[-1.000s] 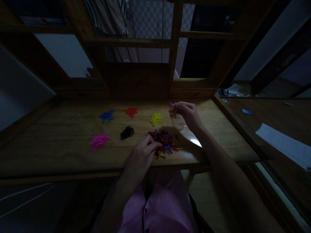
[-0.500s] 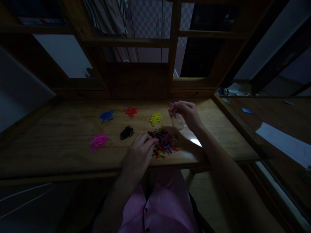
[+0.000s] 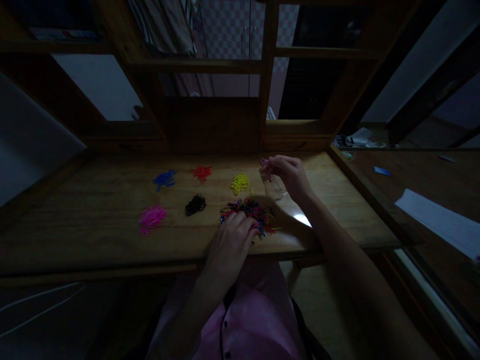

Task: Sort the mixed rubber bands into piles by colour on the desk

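Note:
My left hand (image 3: 233, 237) lies over a mixed pile of small coloured rubber bands (image 3: 258, 212). Its thumb and fingers are pinched together, with a bit of pink showing at the tips. My right hand (image 3: 285, 172) is closed at the top of a clear container (image 3: 276, 190), and something pink shows by its fingertips. Dim light leaves the container's exact shape uncertain. Sorted by colour, the other heaps are yellow bands (image 3: 240, 183), red bands (image 3: 201, 173), blue bands (image 3: 164, 179), black bands (image 3: 195, 204) and pink bands (image 3: 152, 219).
The wooden desk (image 3: 101, 200) has open shelving (image 3: 213, 125) along its back. To the right, a lower brown surface (image 3: 369, 192) bears white paper (image 3: 438, 220) and a small blue object (image 3: 381, 171). A bright light patch (image 3: 302, 219) lies near my right forearm.
My left hand has moved right and onto the mixed pile, now covering its front left part. My right hand and the clear container have stayed in place.

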A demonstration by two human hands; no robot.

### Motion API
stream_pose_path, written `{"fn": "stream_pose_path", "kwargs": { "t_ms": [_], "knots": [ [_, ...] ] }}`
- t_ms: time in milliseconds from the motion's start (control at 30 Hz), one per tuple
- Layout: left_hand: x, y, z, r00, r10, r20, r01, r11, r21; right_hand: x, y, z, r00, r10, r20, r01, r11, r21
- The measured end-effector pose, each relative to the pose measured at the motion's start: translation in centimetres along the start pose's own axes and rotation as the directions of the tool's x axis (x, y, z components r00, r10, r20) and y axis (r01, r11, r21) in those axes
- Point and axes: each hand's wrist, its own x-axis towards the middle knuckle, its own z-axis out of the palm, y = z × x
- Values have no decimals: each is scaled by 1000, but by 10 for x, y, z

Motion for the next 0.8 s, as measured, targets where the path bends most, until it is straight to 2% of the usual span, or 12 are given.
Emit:
{"fn": "stream_pose_path", "kwargs": {
  "t_ms": [300,433,567,633,700,800],
  "knots": [
    [5,2,0,1000,-1,27,0,1000,22,-2,-2,1,1000,8,-1,-8,1000,-1],
    [5,0,-3,1000,-1,-7,1,1000,-31,-2,-2,1,1000,-4,11,4,1000,11],
    [6,-4,-7,996,-55,-76,46,991,-127,-2,-4,-1,1000,9,20,-8,1000,-20],
    [8,-7,-9,990,-93,-108,70,978,-194,-2,-8,-3,997,22,75,-18,999,-49],
    [9,-9,-12,984,-128,-120,94,962,-258,-3,-13,-6,980,49,192,-32,995,-91],
    [10,-13,-16,979,-162,-124,116,943,-312,-5,-20,-8,897,154,414,-75,977,-202]
  ]
}}
